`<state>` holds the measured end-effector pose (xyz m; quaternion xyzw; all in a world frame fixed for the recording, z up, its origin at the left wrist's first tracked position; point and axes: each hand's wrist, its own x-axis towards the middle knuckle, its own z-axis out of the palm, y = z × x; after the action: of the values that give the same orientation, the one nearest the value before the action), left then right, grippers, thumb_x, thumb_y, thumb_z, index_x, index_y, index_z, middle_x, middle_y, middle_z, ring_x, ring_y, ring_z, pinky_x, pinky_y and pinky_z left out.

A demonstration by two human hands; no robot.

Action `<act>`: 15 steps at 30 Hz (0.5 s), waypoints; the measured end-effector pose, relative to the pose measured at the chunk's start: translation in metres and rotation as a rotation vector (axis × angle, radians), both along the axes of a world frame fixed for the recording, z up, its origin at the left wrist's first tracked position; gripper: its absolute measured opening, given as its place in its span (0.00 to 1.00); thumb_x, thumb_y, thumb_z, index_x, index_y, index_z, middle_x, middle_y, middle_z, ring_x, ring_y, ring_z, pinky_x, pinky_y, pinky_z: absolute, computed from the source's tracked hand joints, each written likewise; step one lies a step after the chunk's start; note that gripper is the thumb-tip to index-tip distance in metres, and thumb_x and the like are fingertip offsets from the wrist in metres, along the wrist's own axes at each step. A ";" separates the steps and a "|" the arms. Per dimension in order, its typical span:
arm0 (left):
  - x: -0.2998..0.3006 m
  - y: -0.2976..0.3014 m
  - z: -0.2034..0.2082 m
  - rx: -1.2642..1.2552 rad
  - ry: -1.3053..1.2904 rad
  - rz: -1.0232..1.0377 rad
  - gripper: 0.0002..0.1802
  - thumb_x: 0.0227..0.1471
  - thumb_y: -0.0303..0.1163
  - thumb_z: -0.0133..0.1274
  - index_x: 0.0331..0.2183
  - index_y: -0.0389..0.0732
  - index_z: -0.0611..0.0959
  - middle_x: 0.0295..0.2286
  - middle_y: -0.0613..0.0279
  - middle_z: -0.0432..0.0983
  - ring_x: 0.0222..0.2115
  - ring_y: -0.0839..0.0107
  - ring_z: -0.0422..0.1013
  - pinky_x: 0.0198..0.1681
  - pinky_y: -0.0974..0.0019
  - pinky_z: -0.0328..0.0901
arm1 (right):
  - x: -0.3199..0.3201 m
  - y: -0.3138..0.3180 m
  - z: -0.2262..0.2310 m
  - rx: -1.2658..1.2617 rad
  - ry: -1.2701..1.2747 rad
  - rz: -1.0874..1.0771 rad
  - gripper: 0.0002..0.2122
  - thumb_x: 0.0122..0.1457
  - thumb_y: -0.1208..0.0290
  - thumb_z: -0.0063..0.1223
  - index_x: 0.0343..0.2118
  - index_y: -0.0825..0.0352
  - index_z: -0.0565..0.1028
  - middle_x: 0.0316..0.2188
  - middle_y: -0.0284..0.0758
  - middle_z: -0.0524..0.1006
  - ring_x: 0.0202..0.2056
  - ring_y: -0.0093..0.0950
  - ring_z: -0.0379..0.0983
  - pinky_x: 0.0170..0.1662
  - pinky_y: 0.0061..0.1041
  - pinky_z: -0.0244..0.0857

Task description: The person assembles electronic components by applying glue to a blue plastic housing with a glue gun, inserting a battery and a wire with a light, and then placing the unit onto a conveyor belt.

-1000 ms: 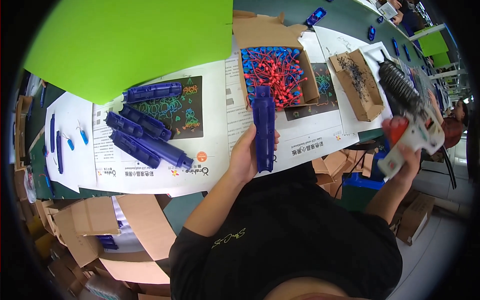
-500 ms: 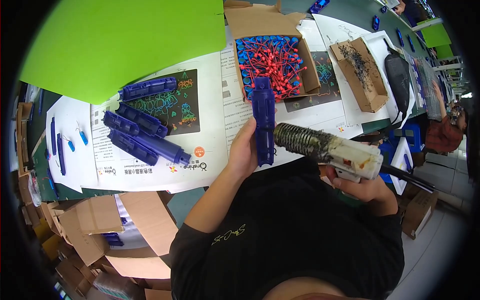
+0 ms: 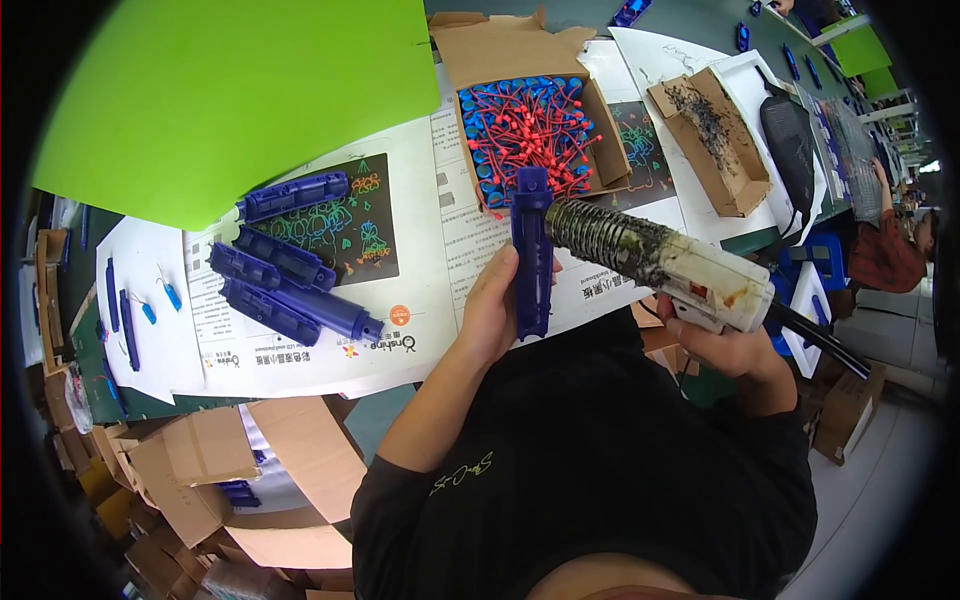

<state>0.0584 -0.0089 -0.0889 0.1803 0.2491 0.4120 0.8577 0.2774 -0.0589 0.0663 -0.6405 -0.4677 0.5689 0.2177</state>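
Observation:
My left hand grips a long dark-blue plastic housing shell and holds it upright in the view, hollow side showing. Its thumb lies along the near left edge, and the other fingers are mostly hidden behind. In my right hand is a stained white glue gun, its fingers wrapped round the handle. The gun's coiled nozzle, crusted with black residue, points left at the shell's upper half. Whether the tip touches the shell, I cannot tell. Several similar blue shells lie to the left on printed white sheets.
Beyond the shell stands an open cardboard box of blue cylinders with red wires. A cardboard tray with black scraps and a black pouch lie to its right. A green sheet covers the far left. Cartons stand below the table edge.
The glue gun's nozzle has moved away from me along the shell, from its middle toward its far end. The shell has turned slightly in my left hand. The whole view has shifted a little.

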 end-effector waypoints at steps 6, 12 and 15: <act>0.002 -0.001 0.000 -0.011 0.089 0.025 0.24 0.59 0.46 0.32 0.42 0.34 0.70 0.34 0.57 0.71 0.34 0.69 0.67 0.40 0.67 0.63 | 0.001 0.009 0.003 0.032 -0.001 0.110 0.18 0.46 0.81 0.50 0.43 0.72 0.68 0.35 0.36 0.74 0.36 0.24 0.70 0.41 0.22 0.65; 0.002 -0.001 0.005 0.059 0.094 0.017 0.21 0.59 0.44 0.34 0.45 0.39 0.68 0.35 0.59 0.70 0.35 0.74 0.66 0.41 0.71 0.61 | -0.007 0.006 0.016 0.071 0.100 0.014 0.17 0.47 0.80 0.47 0.43 0.69 0.70 0.28 0.30 0.74 0.22 0.16 0.67 0.26 0.16 0.63; 0.002 -0.001 0.008 0.046 0.147 0.014 0.24 0.59 0.45 0.33 0.47 0.38 0.67 0.35 0.59 0.70 0.35 0.74 0.66 0.41 0.71 0.61 | -0.001 0.007 0.015 0.172 -0.003 0.164 0.16 0.47 0.79 0.47 0.42 0.70 0.70 0.31 0.32 0.74 0.22 0.17 0.67 0.26 0.16 0.63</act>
<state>0.0601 -0.0103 -0.0814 0.2283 0.3032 0.4093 0.8297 0.2768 -0.0520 0.0811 -0.5799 -0.5658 0.5417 0.2238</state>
